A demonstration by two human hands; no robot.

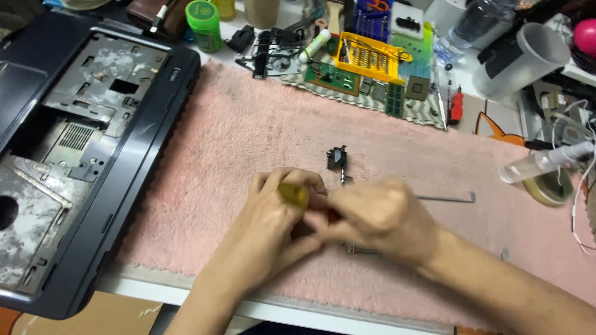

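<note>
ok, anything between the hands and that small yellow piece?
Nothing visible. The left hand already has the yellow piece at its fingertips, and the right hand meets it there. The black part lies apart, farther up the pink towel.

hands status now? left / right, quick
Left hand: closed around a small yellow piece.
Right hand: closed, fingers meeting the left hand; what it grips cannot be told.

A white-topped desk (186, 291) carries a fluffy pink towel (248, 136) under even, soft indoor light — an opened dark plastic laptop shell (93, 155) lies left, small clutter crowding the far edge.
</note>
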